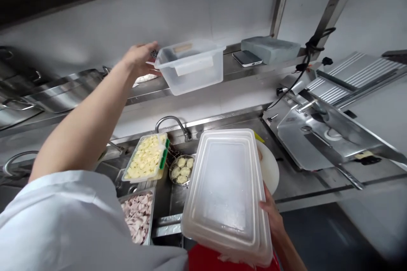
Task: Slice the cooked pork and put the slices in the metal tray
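Observation:
My left hand (140, 60) reaches up to the shelf, its fingers closed about the left end of a clear plastic bin (199, 74). That bin is tilted slightly at the shelf's front edge, with a pale label on its side. Low in front of me, my right hand (272, 211) grips the right side of a stack of translucent rectangular plastic lids (225, 186). The stack's underside is hidden, and something red (206, 258) shows below it. Behind the stack, a round white cutting board (269, 169) is partly covered.
A tub of pale cut pieces (146, 156), a tray of raw meat chunks (138, 216) and a bowl of pale slices (182, 170) stand around the sink, near a faucet (171, 119). A slicer (321, 131) occupies the right; a phone (247, 58) and steel pots (66, 91) rest on the shelf.

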### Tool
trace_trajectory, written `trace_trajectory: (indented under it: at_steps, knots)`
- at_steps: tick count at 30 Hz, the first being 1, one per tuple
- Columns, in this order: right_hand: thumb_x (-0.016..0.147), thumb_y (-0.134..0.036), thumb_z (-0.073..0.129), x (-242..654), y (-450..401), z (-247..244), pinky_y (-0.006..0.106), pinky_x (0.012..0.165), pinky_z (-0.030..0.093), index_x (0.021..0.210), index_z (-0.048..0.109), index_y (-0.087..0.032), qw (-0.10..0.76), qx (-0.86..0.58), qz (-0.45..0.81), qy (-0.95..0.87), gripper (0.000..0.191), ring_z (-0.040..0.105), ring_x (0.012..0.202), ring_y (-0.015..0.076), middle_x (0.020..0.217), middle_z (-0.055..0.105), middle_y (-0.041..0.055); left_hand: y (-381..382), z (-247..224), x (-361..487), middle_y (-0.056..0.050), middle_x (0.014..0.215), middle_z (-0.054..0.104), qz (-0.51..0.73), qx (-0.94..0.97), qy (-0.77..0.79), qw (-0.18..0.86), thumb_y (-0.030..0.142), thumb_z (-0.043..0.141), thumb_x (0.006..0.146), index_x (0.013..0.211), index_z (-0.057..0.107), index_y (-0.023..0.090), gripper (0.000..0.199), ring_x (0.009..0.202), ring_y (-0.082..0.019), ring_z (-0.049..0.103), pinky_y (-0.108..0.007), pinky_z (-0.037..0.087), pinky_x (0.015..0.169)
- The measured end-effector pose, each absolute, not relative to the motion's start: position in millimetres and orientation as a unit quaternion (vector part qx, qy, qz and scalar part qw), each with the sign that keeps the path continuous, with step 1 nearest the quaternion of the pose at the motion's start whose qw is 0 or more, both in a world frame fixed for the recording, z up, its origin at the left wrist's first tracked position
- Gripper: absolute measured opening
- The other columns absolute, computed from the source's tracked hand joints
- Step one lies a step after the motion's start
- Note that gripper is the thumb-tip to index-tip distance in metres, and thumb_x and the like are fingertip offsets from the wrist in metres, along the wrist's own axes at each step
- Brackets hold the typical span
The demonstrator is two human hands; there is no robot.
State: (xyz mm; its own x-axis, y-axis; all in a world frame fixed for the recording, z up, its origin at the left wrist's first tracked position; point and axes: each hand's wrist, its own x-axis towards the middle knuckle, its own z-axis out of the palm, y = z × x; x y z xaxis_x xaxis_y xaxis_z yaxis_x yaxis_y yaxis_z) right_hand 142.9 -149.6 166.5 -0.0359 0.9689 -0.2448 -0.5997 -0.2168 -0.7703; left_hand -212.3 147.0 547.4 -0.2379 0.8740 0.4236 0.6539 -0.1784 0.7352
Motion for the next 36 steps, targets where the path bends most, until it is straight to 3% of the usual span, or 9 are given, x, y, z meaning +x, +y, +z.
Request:
trace_trajectory:
  at_steps: [4,6,8,11,16,21,26,32,36]
  knots:
    - [0.064,-0.04,0.075,146,-143,167,0.052,0.102,0.047,0.15,0.041,-0.03,0.564,-0.375,0.69,-0.254,0.093,0.053,0.127,0.0386,0.14,0.059,0.0053,87,524,-228,-0.007,0.102,0.061,0.58,0.537,0.612,-0.036,0.021,0.02,0.09,0.122,0.038,-0.018,0.054,0.101,-0.019,0.064,-0.034,0.041,0.078]
    - [0.066,-0.043,0.074,148,-138,164,0.052,0.102,0.047,0.152,0.038,-0.03,0.562,-0.375,0.682,-0.28,0.094,0.054,0.127,0.0381,0.139,0.059,0.0058,35,477,-226,-0.001,0.087,0.063,0.613,0.555,0.55,-0.115,0.022,0.036,0.09,0.113,0.052,-0.01,0.042,0.089,-0.011,0.067,-0.031,0.045,0.082]
    - [0.069,-0.045,0.073,146,-135,162,0.051,0.102,0.047,0.153,0.036,-0.03,0.558,-0.374,0.673,-0.311,0.093,0.055,0.127,0.0368,0.139,0.059,0.0055,-19,405,-214,0.001,0.078,0.064,0.574,0.587,0.57,-0.037,0.022,0.053,0.085,0.095,0.064,0.005,0.023,0.076,-0.009,0.065,-0.025,0.05,0.078]
    - [0.071,-0.045,0.07,135,-133,161,0.049,0.103,0.047,0.153,0.034,-0.032,0.538,-0.364,0.687,-0.326,0.091,0.054,0.128,0.0355,0.143,0.056,0.004,-79,285,-189,-0.004,0.078,0.068,0.353,0.642,0.643,0.225,0.032,0.064,0.081,0.082,0.069,0.015,0.017,0.075,-0.017,0.065,-0.028,0.053,0.07]
    - [0.072,-0.039,0.07,105,-136,147,0.046,0.11,0.041,0.154,0.031,-0.036,0.493,-0.35,0.723,-0.335,0.09,0.046,0.136,0.0315,0.155,0.042,-0.0002,-120,172,-174,-0.007,0.092,0.065,0.271,0.551,0.772,0.16,0.032,0.066,0.078,0.096,0.067,0.015,0.025,0.08,-0.019,0.061,-0.032,0.049,0.079]
    - [0.073,-0.038,0.067,90,-139,122,0.047,0.113,0.037,0.155,0.03,-0.033,0.445,-0.342,0.747,-0.356,0.089,0.042,0.14,0.0303,0.154,0.043,0.0,-150,153,-192,-0.009,0.096,0.067,0.299,0.476,0.812,0.159,0.019,0.066,0.068,0.084,0.063,0.014,0.017,0.097,-0.024,0.061,-0.037,0.046,0.092]
    - [0.072,-0.036,0.061,75,-142,115,0.048,0.116,0.033,0.156,0.028,-0.028,0.44,-0.345,0.742,-0.37,0.091,0.041,0.14,0.0305,0.149,0.05,0.0013,-177,171,-207,-0.002,0.08,0.063,0.386,0.42,0.796,0.201,0.024,0.062,0.072,0.093,0.057,0.016,0.023,0.079,-0.017,0.064,-0.028,0.051,0.074]
    - [0.069,-0.033,0.062,68,-134,112,0.046,0.109,0.043,0.153,0.034,-0.029,0.445,-0.344,0.746,-0.357,0.089,0.051,0.132,0.0305,0.147,0.052,0.0012,-231,231,-279,0.0,0.085,0.065,0.551,0.283,0.752,0.224,0.027,0.069,0.069,0.132,0.039,0.023,0.07,0.059,-0.017,0.068,-0.027,0.055,0.051]
    - [0.063,-0.034,0.068,94,-120,116,0.045,0.102,0.049,0.148,0.043,-0.033,0.447,-0.368,0.728,-0.366,0.089,0.055,0.127,0.0328,0.145,0.055,0.0009,-291,237,-344,-0.003,0.08,0.068,0.631,0.176,0.738,0.162,0.022,0.074,0.06,0.121,0.048,0.019,0.066,0.061,-0.021,0.07,-0.032,0.059,0.052]
